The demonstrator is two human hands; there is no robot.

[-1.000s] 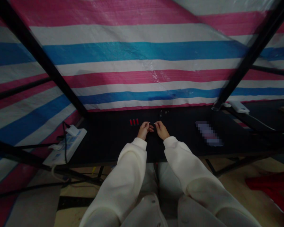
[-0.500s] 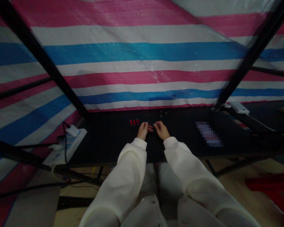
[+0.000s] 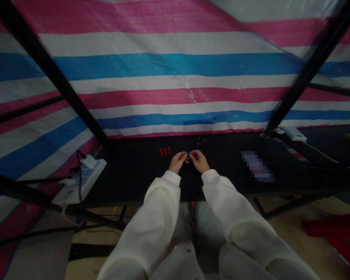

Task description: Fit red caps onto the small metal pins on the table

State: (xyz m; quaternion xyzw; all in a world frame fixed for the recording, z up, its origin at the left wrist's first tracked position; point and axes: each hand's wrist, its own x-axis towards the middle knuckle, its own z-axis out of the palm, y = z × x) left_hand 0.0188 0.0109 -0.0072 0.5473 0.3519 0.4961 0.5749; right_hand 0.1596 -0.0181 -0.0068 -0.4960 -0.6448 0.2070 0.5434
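Note:
Above the black table [image 3: 128, 171], my left hand [image 3: 178, 161] and my right hand [image 3: 199, 160] meet with fingertips close together. Both are pinched around a small dark object [image 3: 188, 153] between them, too small to make out. Three red pieces [image 3: 165, 151] lie in a row on the table, just beyond and left of my left hand. Some tiny pieces [image 3: 205, 139] rest near the back edge, beyond my right hand.
A phone-like object [image 3: 257, 166], blurred out, lies on the right of the table. At the left edge is a white power strip [image 3: 90, 182] with plugs and cables. Black frame posts rise on both sides, before a striped sheet [image 3: 175, 64]. Another white adapter [image 3: 294, 133] sits at right.
The fingers of my left hand have closed in slightly to the right, nearer to my right fingertips. The red pieces and the phone-like object have stayed in place.

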